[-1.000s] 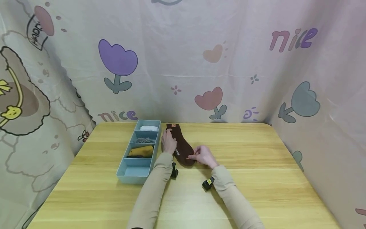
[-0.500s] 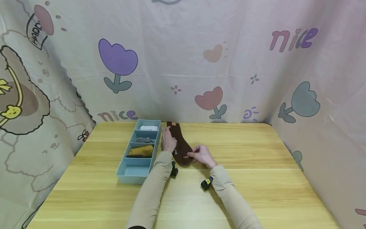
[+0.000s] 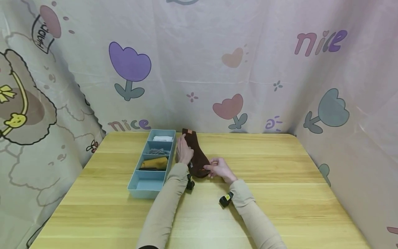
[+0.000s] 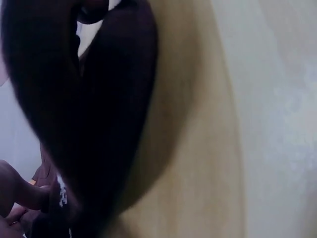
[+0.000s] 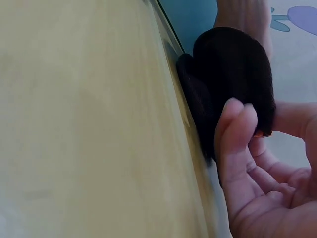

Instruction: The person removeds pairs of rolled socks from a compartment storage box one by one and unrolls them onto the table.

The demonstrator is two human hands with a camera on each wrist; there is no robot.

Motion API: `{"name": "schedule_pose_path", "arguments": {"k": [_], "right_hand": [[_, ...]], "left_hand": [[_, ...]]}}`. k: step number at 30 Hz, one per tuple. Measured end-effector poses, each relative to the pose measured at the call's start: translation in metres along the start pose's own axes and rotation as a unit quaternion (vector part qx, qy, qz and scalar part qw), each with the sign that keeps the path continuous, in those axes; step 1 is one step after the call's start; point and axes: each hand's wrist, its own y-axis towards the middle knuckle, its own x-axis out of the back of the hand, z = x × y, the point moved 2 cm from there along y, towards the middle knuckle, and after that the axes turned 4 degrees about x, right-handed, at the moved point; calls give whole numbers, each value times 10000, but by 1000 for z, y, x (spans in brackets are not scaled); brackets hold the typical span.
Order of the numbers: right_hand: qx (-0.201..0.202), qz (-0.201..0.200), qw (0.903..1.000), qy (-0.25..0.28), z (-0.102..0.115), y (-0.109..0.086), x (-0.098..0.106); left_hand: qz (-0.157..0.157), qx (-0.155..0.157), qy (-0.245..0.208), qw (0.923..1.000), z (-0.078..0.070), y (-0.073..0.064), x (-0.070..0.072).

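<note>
A dark brown sock with an orange tag at its cuff slants over the table beside the organizer box. My left hand grips its left edge below the cuff, thumb across the fabric. At the foot end, my right hand pinches the sock between thumb and fingers. In the right wrist view, two dark layers of sock show, the upper one raised off the lower. The left wrist view has the layers parted, a gap between them, and part of my left hand at the lower left.
The blue box has several compartments, with a white folded item, a grey one and a mustard one in them. A printed curtain hangs behind the wooden table.
The sock has shifted slightly away and its cuff has risen past the table's far edge in view. My right hand has drawn the foot end a little to the left. Both hands keep hold.
</note>
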Motion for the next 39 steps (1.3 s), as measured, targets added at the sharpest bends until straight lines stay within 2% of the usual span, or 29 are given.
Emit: {"name": "schedule_pose_path", "arguments": {"k": [5,9,16,21,25,30,33,39], "right_hand": [[26,209,9978,623,1,-3,2],[8,208,9960,871,0,-4,4],[63,-265,9924,1201,-1,-8,9],[164,-660,9864,1499,-2,-12,17],[248,-767,9828,1664,-3,-17,26],[259,-902,9832,1565,-8,-22,35],[211,-1120,9830,1439,-9,-23,38],[422,-1916,9792,525,-11,-25,46]], "left_hand": [[115,147,153,9997,-5,0,0],[114,208,12,9997,-8,-2,1],[182,178,-331,9991,-15,-5,1],[272,167,-617,9976,-18,-6,1],[403,157,-835,9956,-20,-5,0],[633,-26,-1135,9915,-21,-5,-2],[783,-92,-1184,9898,-21,-5,-4],[1067,-141,-1102,9881,-23,-2,-14]]}}
